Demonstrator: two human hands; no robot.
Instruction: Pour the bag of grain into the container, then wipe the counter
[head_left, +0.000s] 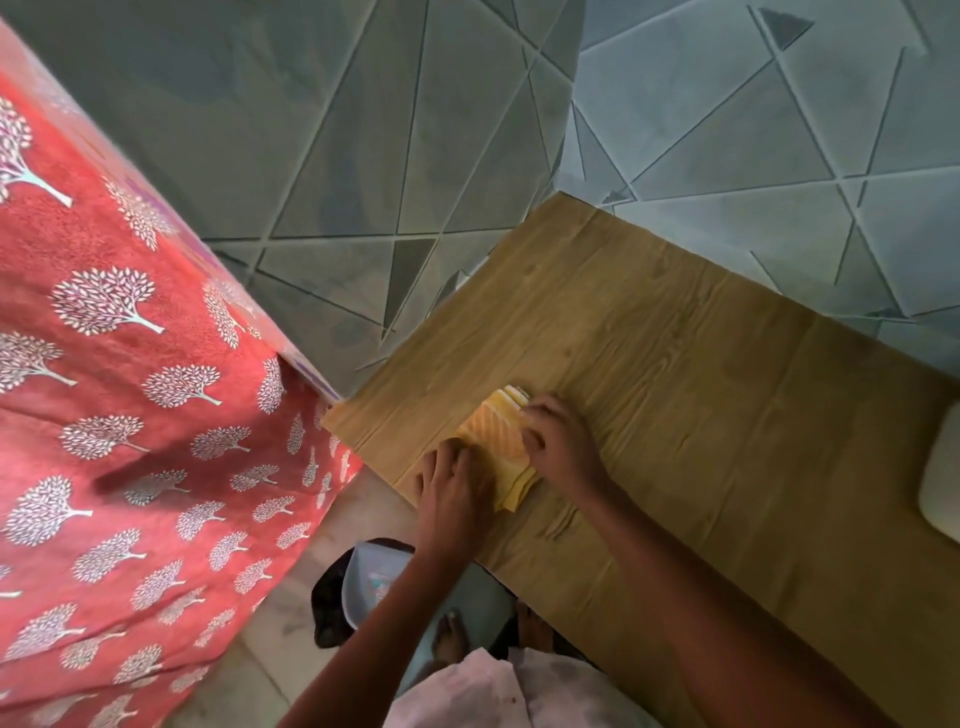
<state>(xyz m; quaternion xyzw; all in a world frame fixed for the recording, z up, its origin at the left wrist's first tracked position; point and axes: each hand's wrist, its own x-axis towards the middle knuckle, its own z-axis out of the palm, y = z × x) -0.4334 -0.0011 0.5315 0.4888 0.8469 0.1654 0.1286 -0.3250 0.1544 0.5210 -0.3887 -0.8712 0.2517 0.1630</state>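
No lettering I can read anywhere here. I see both hands down on the folded yellow cloth (501, 441), which lies on the wood-grain counter (701, 415) near its left corner. The cloth's long axis runs diagonally, from the near edge up toward the far right. The left hand (452, 493) covers the cloth's near-left end, fingers curled down on it. The right hand (561, 447) pinches the right edge, fingers bent. Below the counter edge a clear plastic container (374, 577) sits on the floor. A red tree-print fabric (130, 389) hangs left.
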